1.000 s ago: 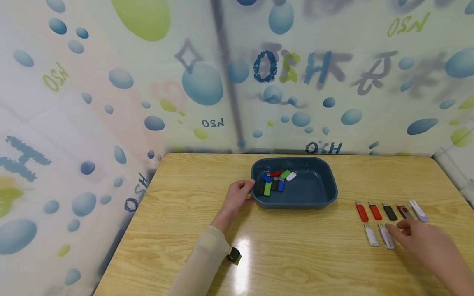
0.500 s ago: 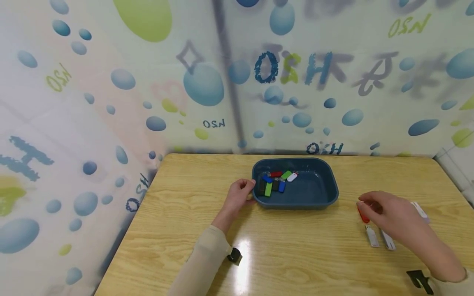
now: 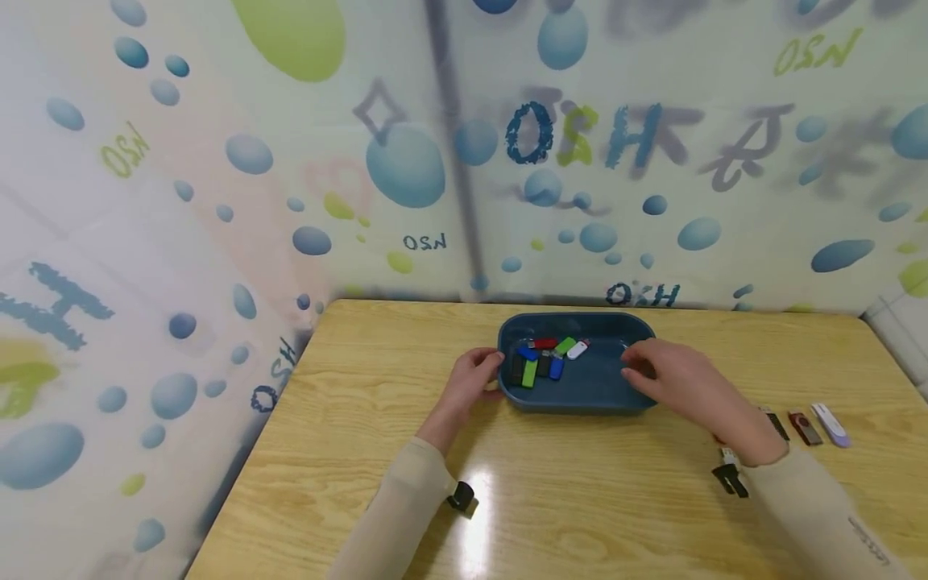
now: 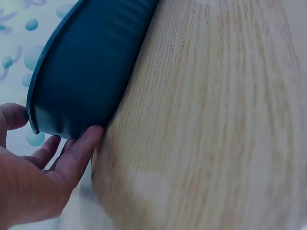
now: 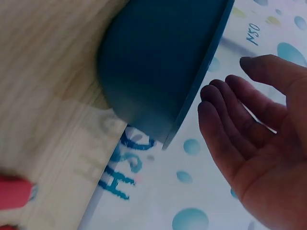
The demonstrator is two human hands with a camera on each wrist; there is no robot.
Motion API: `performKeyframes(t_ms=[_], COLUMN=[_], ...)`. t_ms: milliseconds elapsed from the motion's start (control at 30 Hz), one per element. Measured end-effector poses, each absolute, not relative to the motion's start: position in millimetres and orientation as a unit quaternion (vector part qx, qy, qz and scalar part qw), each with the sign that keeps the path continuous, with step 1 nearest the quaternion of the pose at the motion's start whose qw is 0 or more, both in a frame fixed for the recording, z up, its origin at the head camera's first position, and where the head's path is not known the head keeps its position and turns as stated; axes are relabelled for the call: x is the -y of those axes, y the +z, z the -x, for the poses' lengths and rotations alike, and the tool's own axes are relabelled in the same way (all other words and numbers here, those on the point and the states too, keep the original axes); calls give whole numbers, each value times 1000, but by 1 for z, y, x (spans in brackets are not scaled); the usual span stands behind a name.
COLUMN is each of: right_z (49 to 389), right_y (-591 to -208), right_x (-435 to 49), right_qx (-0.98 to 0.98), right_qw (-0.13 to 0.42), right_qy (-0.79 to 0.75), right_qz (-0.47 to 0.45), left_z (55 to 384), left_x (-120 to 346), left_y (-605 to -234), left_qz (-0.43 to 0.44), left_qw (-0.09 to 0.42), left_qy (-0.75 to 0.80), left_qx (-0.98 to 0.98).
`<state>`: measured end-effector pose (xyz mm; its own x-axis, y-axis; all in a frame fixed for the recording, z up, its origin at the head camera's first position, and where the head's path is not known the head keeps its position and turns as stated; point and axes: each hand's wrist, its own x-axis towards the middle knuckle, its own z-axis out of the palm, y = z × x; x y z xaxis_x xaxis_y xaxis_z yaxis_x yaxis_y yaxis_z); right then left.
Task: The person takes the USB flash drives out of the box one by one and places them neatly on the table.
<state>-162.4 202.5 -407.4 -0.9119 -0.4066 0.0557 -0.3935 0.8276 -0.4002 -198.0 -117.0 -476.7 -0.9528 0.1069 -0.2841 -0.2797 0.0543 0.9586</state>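
Note:
A dark blue plastic bin (image 3: 594,388) stands near the back of the wooden table. Several USB flash drives lie in its left half, among them a red drive (image 3: 544,343), a green drive (image 3: 530,374) and a white drive (image 3: 577,350). My left hand (image 3: 471,379) grips the bin's left end; in the left wrist view the thumb is at the rim and the fingers touch the outer wall. Over the bin's right rim hovers my right hand (image 3: 681,383). Seen in the right wrist view, its fingers (image 5: 216,129) and thumb are apart, with nothing between them.
Right of the bin, USB drives lie on the table: a black drive (image 3: 778,424), a brown-and-silver drive (image 3: 805,428) and a white-and-purple drive (image 3: 830,425). Others are partly hidden under my right forearm. A patterned wall covering (image 3: 406,266) rises behind the table.
My right hand has moved left from the laid-out drives, over the red ones, to the bin's right side. My left hand stays on the bin, whose contents look the same.

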Motion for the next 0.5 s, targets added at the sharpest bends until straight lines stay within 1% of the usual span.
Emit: performKeyframes(t_ms=[167,400,500], right_z=[182,197,204], right_y=[-409,-412,-413], right_x=[-187,-166,-156], right_qx=[-950,-940,-938], right_qw=[24,8,10], right_qy=[-190,-178,-167], right_qz=[246,291,304], left_z=[200,204,205], left_x=[116,117,116], left_y=[-472,-469,-468], left_qz=[57,53,54], left_qw=[131,128,127], left_qy=[685,683,680], left_qx=[-715,-717,-720])
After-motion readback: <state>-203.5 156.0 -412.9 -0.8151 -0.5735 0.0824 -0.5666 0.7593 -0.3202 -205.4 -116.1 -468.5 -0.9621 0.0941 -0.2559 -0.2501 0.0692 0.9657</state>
